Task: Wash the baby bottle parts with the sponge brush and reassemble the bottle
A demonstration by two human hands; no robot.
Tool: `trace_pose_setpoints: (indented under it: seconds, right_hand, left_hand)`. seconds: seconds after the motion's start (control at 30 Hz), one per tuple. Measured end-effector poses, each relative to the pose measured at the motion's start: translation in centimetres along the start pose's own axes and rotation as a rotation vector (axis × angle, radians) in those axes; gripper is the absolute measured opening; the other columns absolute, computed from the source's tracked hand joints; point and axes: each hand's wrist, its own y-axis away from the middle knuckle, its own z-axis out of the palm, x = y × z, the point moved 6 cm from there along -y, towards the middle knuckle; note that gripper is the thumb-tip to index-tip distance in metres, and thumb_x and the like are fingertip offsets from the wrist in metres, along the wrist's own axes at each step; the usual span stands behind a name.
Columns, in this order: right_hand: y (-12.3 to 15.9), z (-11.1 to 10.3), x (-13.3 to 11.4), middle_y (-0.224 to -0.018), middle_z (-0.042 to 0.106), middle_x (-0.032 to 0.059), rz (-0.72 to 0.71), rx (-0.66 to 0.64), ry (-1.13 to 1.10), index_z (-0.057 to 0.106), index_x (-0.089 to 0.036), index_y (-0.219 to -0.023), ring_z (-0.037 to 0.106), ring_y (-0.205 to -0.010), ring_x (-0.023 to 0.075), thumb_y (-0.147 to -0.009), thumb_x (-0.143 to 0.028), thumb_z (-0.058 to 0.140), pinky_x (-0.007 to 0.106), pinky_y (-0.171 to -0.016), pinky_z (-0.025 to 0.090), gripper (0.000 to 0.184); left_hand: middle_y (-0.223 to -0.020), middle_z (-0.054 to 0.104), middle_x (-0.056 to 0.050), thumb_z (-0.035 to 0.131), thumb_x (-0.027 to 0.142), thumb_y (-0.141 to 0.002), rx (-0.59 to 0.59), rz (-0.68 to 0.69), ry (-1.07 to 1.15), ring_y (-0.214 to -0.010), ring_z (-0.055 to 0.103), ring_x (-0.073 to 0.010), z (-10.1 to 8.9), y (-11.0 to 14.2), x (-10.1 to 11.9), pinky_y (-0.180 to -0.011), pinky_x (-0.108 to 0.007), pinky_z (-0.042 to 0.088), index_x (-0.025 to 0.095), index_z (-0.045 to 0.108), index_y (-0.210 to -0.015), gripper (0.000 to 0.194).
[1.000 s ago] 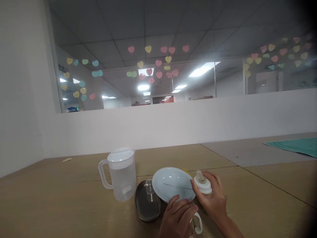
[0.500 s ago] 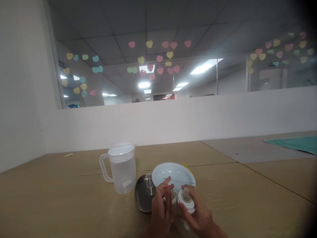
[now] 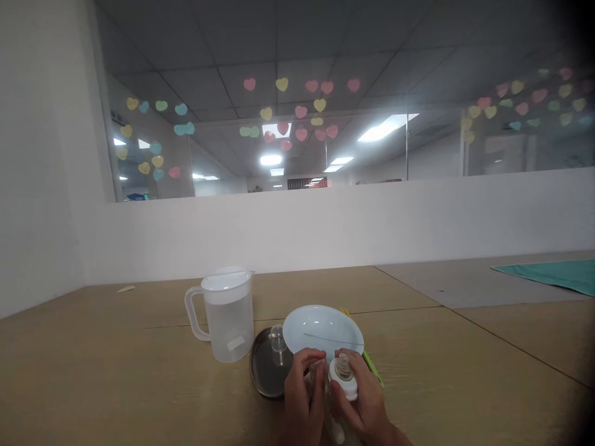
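Note:
Low in the middle of the view, my right hand (image 3: pixel 365 406) grips a white bottle cap with a clear teat (image 3: pixel 343 376), tilted toward me. My left hand (image 3: pixel 301 396) is closed round the clear bottle (image 3: pixel 320 375) right beside the cap; most of the bottle is hidden behind my fingers. Just beyond my hands lies a white plate (image 3: pixel 320 328) with a thin dark stick across it. A clear dome cover (image 3: pixel 278 337) stands on a round metal dish (image 3: pixel 266 371) to the left of the plate.
A frosted plastic jug (image 3: pixel 227 316) with a lid and handle stands left of the dish on the wooden table (image 3: pixel 116 371). Something green and yellow (image 3: pixel 372 367) pokes out from under the plate. A teal cloth (image 3: pixel 553 272) lies far right. A white partition wall runs behind.
My right hand carried the teat cap from beside the plate down to the bottle in my left hand; both hands now sit close together, slightly lower than half a second ago.

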Motion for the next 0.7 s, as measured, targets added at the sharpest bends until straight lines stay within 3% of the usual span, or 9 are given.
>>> trace_pose_setpoints:
  seconds: [0.13,0.33,0.43,0.7]
  right_hand:
    - [0.0,-0.3,0.4,-0.087,0.063,0.0084,-0.003,0.036,-0.008,0.048,-0.018,-0.109,0.064,-0.077,0.0207,-0.081,-0.023,0.047,0.03,-0.062,0.054,0.029]
    - [0.4,-0.1,0.9,-0.087,0.061,0.0087,-0.048,0.038,0.032,0.047,-0.017,-0.11,0.063,-0.078,0.021,-0.083,-0.028,0.045,0.033,-0.063,0.054,0.029]
    - [0.6,0.0,1.1,-0.089,0.06,0.0099,-0.058,0.052,0.079,0.046,-0.017,-0.111,0.063,-0.08,0.0217,-0.083,-0.027,0.046,0.034,-0.063,0.055,0.03]
    - [0.6,0.4,1.9,-0.09,0.059,0.0107,-0.018,0.074,0.101,0.049,-0.016,-0.106,0.062,-0.078,0.0209,-0.083,-0.031,0.049,0.032,-0.062,0.054,0.027]
  left_hand:
    - [-0.104,0.063,-0.009,0.039,0.032,-0.091,-0.088,0.055,-0.054,-0.103,0.058,-0.0178,-0.1,-0.2,0.4,-0.096,-0.036,0.043,0.017,0.056,-0.102,0.025]
    - [-0.103,0.064,-0.01,0.043,0.028,-0.09,-0.09,0.092,-0.016,-0.101,0.06,-0.018,-0.3,-0.3,-0.5,-0.089,-0.034,0.049,0.017,0.05,-0.108,0.022]
    - [-0.104,0.063,-0.01,0.043,0.029,-0.09,-0.09,0.048,-0.011,-0.101,0.059,-0.0178,-0.2,-0.2,-0.9,-0.088,-0.033,0.05,0.016,0.049,-0.109,0.023]
    - [-0.108,0.059,-0.011,0.047,0.028,-0.088,-0.056,0.082,-0.107,-0.1,0.057,-0.0181,-0.4,-0.4,-0.6,-0.084,-0.031,0.049,0.016,0.051,-0.108,0.024]
